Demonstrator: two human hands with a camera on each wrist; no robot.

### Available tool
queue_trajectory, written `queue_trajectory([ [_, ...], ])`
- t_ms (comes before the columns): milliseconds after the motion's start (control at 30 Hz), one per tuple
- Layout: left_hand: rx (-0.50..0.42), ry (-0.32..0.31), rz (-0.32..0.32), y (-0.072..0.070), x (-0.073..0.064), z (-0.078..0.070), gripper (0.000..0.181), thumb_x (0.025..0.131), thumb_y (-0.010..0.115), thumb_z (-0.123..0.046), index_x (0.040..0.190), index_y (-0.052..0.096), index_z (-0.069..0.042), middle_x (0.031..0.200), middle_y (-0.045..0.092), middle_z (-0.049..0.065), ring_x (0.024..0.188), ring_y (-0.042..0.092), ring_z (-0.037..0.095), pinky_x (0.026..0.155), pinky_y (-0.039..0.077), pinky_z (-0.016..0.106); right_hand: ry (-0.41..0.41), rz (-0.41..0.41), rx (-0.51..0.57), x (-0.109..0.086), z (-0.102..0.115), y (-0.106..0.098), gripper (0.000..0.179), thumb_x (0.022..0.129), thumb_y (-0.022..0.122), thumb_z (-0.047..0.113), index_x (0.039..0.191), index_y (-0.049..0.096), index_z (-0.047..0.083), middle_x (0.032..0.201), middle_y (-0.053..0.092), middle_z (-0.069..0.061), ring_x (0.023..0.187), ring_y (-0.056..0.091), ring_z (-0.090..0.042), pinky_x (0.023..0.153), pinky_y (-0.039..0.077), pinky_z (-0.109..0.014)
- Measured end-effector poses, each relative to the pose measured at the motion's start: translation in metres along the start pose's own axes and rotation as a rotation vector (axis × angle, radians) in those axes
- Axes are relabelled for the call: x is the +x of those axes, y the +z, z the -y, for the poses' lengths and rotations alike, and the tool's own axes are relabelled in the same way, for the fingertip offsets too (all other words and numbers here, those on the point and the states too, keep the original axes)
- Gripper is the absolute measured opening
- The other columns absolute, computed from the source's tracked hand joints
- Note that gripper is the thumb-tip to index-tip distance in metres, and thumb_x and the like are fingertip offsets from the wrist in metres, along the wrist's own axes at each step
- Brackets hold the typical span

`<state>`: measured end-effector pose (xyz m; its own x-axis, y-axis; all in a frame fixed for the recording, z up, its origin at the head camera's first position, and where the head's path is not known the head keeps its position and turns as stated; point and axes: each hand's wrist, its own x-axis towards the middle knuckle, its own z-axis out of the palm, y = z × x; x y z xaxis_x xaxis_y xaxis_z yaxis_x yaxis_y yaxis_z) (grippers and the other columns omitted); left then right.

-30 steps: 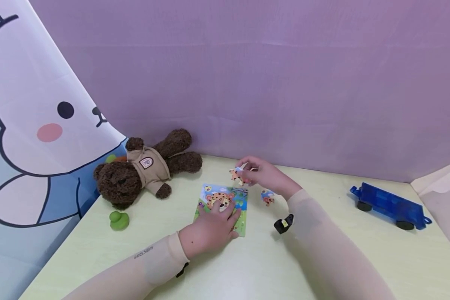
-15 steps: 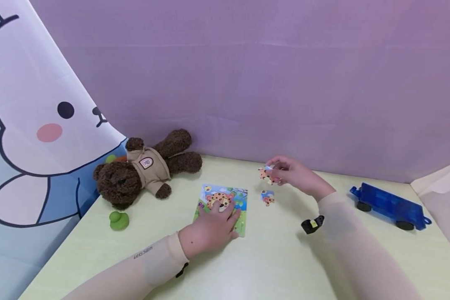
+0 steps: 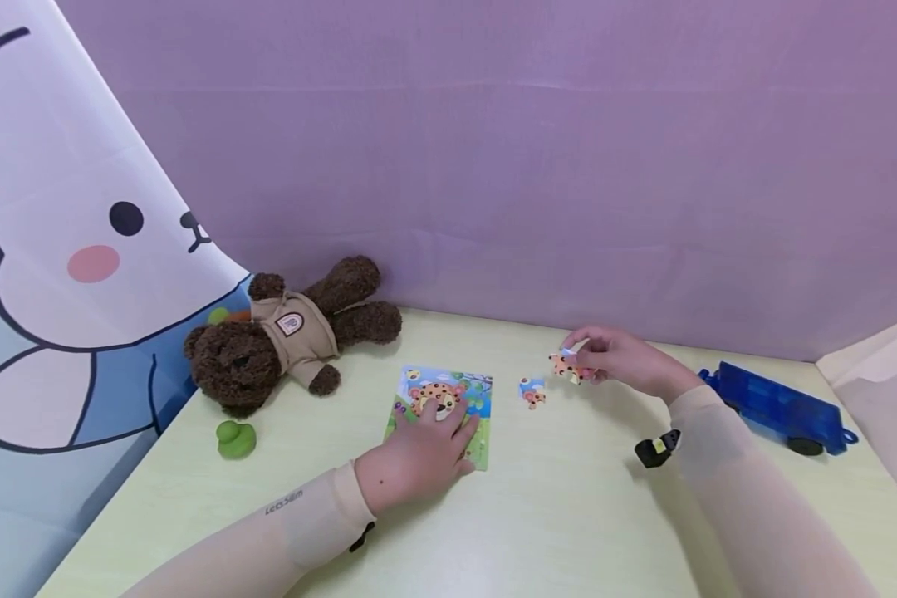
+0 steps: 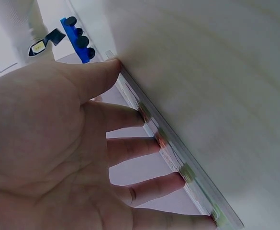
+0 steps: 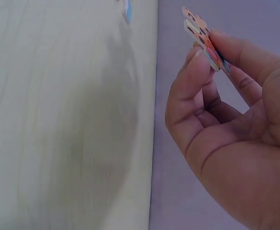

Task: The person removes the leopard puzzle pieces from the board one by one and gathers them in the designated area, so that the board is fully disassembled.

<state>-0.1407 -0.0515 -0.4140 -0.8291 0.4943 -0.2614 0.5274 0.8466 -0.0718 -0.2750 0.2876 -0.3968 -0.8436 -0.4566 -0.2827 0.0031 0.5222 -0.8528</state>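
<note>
My left hand (image 3: 419, 465) lies flat with spread fingers on a colourful jigsaw puzzle (image 3: 448, 384) showing a leopard. In the left wrist view its fingertips (image 4: 170, 181) press on the puzzle, which shows edge-on. Over the table to the right, my right hand (image 3: 628, 363) pinches orange spotted puzzle pieces (image 3: 566, 366) between thumb and fingers. The right wrist view shows the held pieces (image 5: 202, 40) overlapping, one in front of another. Between the puzzle and my right hand, a loose puzzle piece (image 3: 531, 393) with blue and orange print lies on the table.
A brown teddy bear (image 3: 299, 332) in a beige shirt lies at the back left, with a green rubber duck (image 3: 236, 439) in front of it. On the right stands a blue toy trailer (image 3: 781, 407). A purple cloth (image 3: 478, 166) hangs behind the table.
My right hand has moved to the right with the pinched puzzle pieces, from above the puzzle's top edge to beyond the loose piece. My left hand stays in place on the puzzle.
</note>
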Motion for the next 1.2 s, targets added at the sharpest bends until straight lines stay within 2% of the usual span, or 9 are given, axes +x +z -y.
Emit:
queue_trajectory([
  [133,-0.007,0.006,-0.007,0.001,0.0,0.001,0.068,0.11,0.047,-0.058,0.169,0.034,-0.027,0.178,0.031,-0.001,0.158,0.038,0.043,0.107,0.048,0.08,0.022,0.006,-0.006,-0.002,-0.004,-0.003,0.035,0.106,0.068,0.025,0.137,0.059,0.01,0.099,0.068,-0.009,0.092,0.063,-0.028,0.086,0.058,-0.04],
  [367,0.004,0.004,-0.005,0.002,0.001,0.001,0.068,0.11,0.046,-0.059,0.17,0.033,-0.028,0.178,0.03,-0.002,0.159,0.037,0.042,0.108,0.048,0.08,0.057,0.043,-0.045,-0.002,-0.014,-0.005,0.035,0.105,0.07,0.03,0.135,0.064,0.012,0.09,0.065,-0.007,0.082,0.058,-0.022,0.077,0.054,-0.036],
  [500,0.008,0.004,-0.003,0.002,0.001,0.001,0.068,0.11,0.046,-0.059,0.17,0.033,-0.028,0.178,0.03,-0.002,0.159,0.037,0.042,0.108,0.048,0.08,0.08,0.066,-0.073,-0.002,-0.021,-0.005,0.033,0.105,0.07,0.029,0.133,0.065,0.013,0.087,0.063,-0.003,0.082,0.058,-0.02,0.077,0.054,-0.034],
  [667,0.005,0.002,0.005,0.0,0.0,0.0,0.068,0.11,0.046,-0.058,0.17,0.033,-0.028,0.178,0.03,-0.002,0.159,0.037,0.042,0.108,0.047,0.08,0.077,0.083,-0.116,-0.002,-0.025,-0.002,0.031,0.104,0.07,0.027,0.131,0.067,0.012,0.086,0.063,-0.003,0.085,0.061,-0.021,0.079,0.057,-0.033],
  [933,0.028,-0.002,0.006,0.001,0.001,0.0,0.068,0.11,0.046,-0.059,0.169,0.033,-0.028,0.178,0.03,-0.002,0.158,0.038,0.042,0.106,0.049,0.08,0.005,0.076,-0.221,0.004,-0.022,0.006,0.024,0.104,0.069,0.02,0.125,0.071,0.01,0.085,0.061,-0.003,0.08,0.059,-0.019,0.074,0.053,-0.03],
  [1200,0.021,-0.008,0.019,0.0,0.002,-0.001,0.068,0.111,0.045,-0.058,0.17,0.031,-0.028,0.179,0.027,-0.002,0.16,0.035,0.041,0.107,0.047,0.081,0.015,0.093,-0.251,0.011,-0.022,0.013,0.017,0.104,0.071,0.023,0.118,0.073,0.013,0.093,0.065,-0.005,0.083,0.06,-0.02,0.078,0.051,-0.033],
])
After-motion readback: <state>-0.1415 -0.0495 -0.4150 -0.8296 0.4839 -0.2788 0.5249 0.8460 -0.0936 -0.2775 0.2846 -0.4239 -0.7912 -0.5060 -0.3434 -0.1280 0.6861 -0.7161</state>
